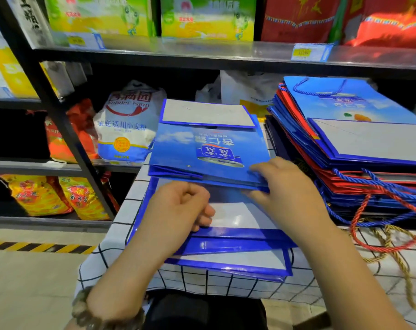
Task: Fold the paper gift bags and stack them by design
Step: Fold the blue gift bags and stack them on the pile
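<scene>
A blue paper gift bag (pixel 202 148) with white lettering lies folded flat at the middle of the checked table, its grey base flap turned up at the far end. Beneath it lie other flattened blue bags (pixel 238 253) reaching the near table edge. My right hand (pixel 283 184) pinches the top bag's near right edge. My left hand (pixel 180 206) rests with curled fingers on the lower bags just below that edge; whether it holds anything is hidden. A tall stack of blue and red folded bags (pixel 350 144) stands at the right.
The white checked tablecloth (pixel 121 234) covers the table. Blue, red and gold cord handles (pixel 381 234) spill from the right stack. Behind stand metal shelves (pixel 154 53) with a flour sack (pixel 126 125) and snack bags. The floor with a yellow-black stripe lies at the left.
</scene>
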Demonstrator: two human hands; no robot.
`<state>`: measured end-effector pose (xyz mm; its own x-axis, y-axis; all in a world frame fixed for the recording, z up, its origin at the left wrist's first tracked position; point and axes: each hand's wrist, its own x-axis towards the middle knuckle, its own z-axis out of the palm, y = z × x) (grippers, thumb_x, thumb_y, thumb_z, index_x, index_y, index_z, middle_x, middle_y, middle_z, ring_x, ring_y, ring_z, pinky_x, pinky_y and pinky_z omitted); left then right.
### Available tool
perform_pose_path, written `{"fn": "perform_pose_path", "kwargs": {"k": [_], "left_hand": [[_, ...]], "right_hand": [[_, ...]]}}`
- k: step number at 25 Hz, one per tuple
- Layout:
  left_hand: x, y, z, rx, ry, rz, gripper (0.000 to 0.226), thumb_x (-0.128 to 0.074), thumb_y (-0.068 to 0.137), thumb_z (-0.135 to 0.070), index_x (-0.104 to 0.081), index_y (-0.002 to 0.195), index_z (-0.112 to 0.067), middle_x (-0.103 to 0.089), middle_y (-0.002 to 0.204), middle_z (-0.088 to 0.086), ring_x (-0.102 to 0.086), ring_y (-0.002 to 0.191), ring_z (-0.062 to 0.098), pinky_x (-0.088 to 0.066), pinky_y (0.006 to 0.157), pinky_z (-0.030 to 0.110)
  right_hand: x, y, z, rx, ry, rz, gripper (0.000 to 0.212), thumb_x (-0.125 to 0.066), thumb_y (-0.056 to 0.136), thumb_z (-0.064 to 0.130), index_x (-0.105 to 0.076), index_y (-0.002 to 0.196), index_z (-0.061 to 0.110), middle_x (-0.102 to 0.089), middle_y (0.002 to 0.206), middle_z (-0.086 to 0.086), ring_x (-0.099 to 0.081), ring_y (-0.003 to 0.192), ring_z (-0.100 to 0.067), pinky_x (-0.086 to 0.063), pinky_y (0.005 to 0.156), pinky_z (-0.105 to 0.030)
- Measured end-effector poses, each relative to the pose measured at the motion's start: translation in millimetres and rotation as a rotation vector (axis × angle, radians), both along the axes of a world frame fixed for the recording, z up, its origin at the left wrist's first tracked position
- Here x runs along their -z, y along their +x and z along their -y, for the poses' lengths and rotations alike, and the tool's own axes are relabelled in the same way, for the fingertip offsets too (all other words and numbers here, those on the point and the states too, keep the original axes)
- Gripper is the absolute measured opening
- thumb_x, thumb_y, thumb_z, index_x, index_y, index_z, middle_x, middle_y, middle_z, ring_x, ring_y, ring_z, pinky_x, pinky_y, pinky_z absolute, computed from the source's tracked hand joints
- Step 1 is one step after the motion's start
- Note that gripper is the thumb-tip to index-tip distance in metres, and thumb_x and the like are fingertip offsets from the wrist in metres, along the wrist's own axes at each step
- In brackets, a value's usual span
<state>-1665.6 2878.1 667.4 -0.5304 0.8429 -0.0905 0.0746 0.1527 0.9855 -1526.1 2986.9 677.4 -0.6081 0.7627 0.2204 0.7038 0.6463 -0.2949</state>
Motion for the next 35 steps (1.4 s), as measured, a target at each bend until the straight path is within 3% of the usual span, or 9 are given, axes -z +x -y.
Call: {"fn": "perform_pose_path", "kwargs": {"k": [6,10,12,15,18,21,24,30,35], "left_hand": [[-16.8,4.5,14.7,0.098,0.139,-0.710,0.020,-0.049,0.080,-0.040,-0.058,0.074,-0.024,-0.063,0.065,-0.007,-0.059,0.063,0.010,-0.047,0.062,0.032],[-5.2,6.3,-7.8,0.154,0.065,-1.360,0.030,-0.054,0.078,-0.038,-0.062,0.104,-0.026,-0.062,0.110,0.001,-0.060,0.100,0.022,-0.045,0.079,0.034],[9.8,5.6,-20.5,0.164,-0.120,-1.453,0.053,-0.083,0.056,-0.032,-0.065,0.106,-0.026,-0.067,0.103,0.007,-0.065,0.087,0.027,-0.048,0.068,0.038],[19.6,6.4,-26.2,0.144,-0.191,-1.475,0.056,-0.091,0.030,-0.023,-0.071,0.083,-0.026,-0.068,0.071,0.002,-0.062,0.054,0.024,-0.043,0.048,0.028],[12.9,8.3,-27.0,0.126,-0.142,-1.407,0.046,-0.085,0.056,-0.026,-0.068,0.099,-0.028,-0.070,0.086,0.001,-0.066,0.069,0.024,-0.043,0.057,0.030],[6.1,5.9,-26.2,0.164,-0.086,-1.295,0.032,-0.043,0.090,-0.047,-0.054,0.116,-0.034,-0.061,0.114,-0.008,-0.057,0.101,0.018,-0.037,0.074,0.031],[-8.9,4.3,-17.5,0.331,0.082,-0.767,0.030,-0.036,0.083,-0.051,-0.062,0.081,-0.035,-0.061,0.083,-0.017,-0.054,0.082,-0.002,-0.040,0.069,0.021],[-7.4,10.5,-30.8,0.353,0.168,-0.578,0.023,-0.062,0.080,-0.034,-0.068,0.078,-0.013,-0.062,0.079,-0.002,-0.056,0.071,0.002,-0.044,0.065,0.019],[-39.4,1.6,-37.9,0.216,0.177,-0.090,0.021,-0.052,0.093,-0.015,-0.056,0.072,-0.013,-0.062,0.058,0.002,-0.056,0.041,0.006,-0.041,0.040,0.015]], "right_hand": [[-17.0,-7.4,9.0,0.171,0.119,0.297,0.058,-0.055,0.077,0.065,-0.048,0.117,0.024,-0.054,0.103,0.001,-0.056,0.089,-0.022,-0.036,0.060,-0.028],[-31.7,-3.2,13.3,0.284,0.096,0.402,0.077,-0.044,0.058,0.089,-0.051,0.098,0.024,-0.046,0.077,0.002,-0.048,0.071,-0.019,-0.032,0.053,-0.025],[-32.7,-2.0,15.2,0.258,0.047,0.452,0.071,-0.051,0.058,0.085,-0.054,0.097,0.026,-0.048,0.079,0.003,-0.050,0.075,-0.019,-0.033,0.053,-0.024],[-39.2,10.9,12.7,0.132,-0.219,0.326,0.057,-0.068,0.068,0.060,-0.054,0.116,0.034,-0.061,0.103,0.004,-0.057,0.091,-0.017,-0.042,0.067,-0.027],[-57.1,20.1,15.9,-0.108,-0.732,-0.343,0.044,-0.070,0.072,0.023,-0.058,0.114,0.031,-0.063,0.063,0.000,-0.061,0.056,-0.016,-0.045,0.048,-0.021],[-53.6,12.2,19.5,-0.163,-0.979,-0.960,0.033,-0.060,0.071,0.013,-0.061,0.103,0.023,-0.063,0.061,-0.001,-0.060,0.048,-0.011,-0.043,0.039,-0.016],[-47.9,-4.3,21.2,-0.087,-1.129,-1.244,0.021,-0.049,0.088,0.003,-0.060,0.097,0.018,-0.068,0.064,0.003,-0.064,0.054,-0.006,-0.045,0.043,-0.012],[-46.3,-17.6,20.0,-0.030,-1.158,-1.379,0.012,-0.047,0.094,0.010,-0.058,0.094,0.016,-0.072,0.074,-0.003,-0.070,0.067,-0.014,-0.053,0.050,-0.018],[-29.1,2.1,13.9,0.101,-0.473,-0.967,0.004,-0.052,0.091,0.034,-0.052,0.094,0.030,-0.060,0.060,0.005,-0.057,0.050,-0.011,-0.043,0.042,-0.021]]}}
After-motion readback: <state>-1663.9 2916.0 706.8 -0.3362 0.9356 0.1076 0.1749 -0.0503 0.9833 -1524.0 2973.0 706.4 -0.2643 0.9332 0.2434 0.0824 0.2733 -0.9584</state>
